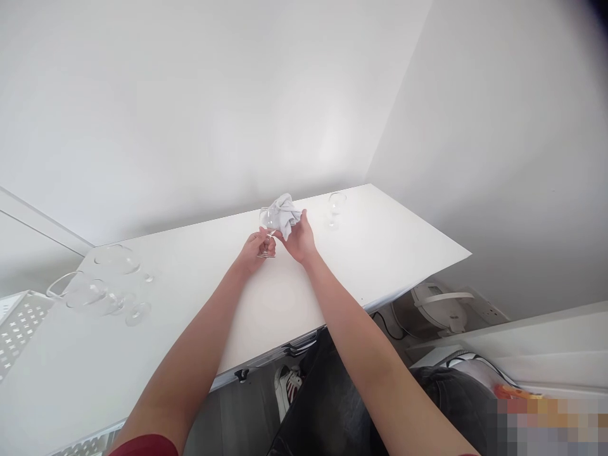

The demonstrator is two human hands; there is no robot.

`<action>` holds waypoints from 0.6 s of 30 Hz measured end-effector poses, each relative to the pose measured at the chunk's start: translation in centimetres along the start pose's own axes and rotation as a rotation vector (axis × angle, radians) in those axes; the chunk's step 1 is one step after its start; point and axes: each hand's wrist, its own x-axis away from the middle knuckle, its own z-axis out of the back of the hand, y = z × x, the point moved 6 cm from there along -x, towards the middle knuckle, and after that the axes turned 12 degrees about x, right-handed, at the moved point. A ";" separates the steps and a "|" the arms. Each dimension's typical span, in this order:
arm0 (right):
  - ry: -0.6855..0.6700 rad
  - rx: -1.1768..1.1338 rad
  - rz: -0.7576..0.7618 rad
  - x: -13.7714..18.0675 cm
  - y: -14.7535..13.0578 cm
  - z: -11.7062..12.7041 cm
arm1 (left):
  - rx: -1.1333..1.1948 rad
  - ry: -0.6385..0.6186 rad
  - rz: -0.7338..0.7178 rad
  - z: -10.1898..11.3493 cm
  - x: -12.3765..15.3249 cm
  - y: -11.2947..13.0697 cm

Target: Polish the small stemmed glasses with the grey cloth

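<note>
Over the middle of the white table, my left hand (258,249) is closed around the stem of a clear stemmed glass (267,218). The foot of the glass shows below my fingers, and its bowl is above them. My right hand (299,237) grips a light grey cloth (285,215) against the right side of the bowl. Part of the cloth may be inside the bowl; the folds hide this. Another stemmed glass (336,206) stands upright on the table to the right of my hands.
Several clear glasses (90,292) are at the left of the white table (280,297). A white perforated rack (21,326) sits at the far left edge. Walls border the table behind. Below its right side is a white appliance (439,307).
</note>
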 end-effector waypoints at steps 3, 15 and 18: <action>0.012 0.051 0.010 -0.2 0.1 0.1 | -0.015 -0.020 0.039 -0.2 0.1 -0.2; -0.008 0.045 -0.093 0.0 0.5 0.2 | -0.033 -0.092 0.036 -0.6 0.1 -0.3; -0.088 0.050 -0.100 0.3 0.1 -0.4 | -0.001 -0.118 0.088 -0.6 0.2 -0.6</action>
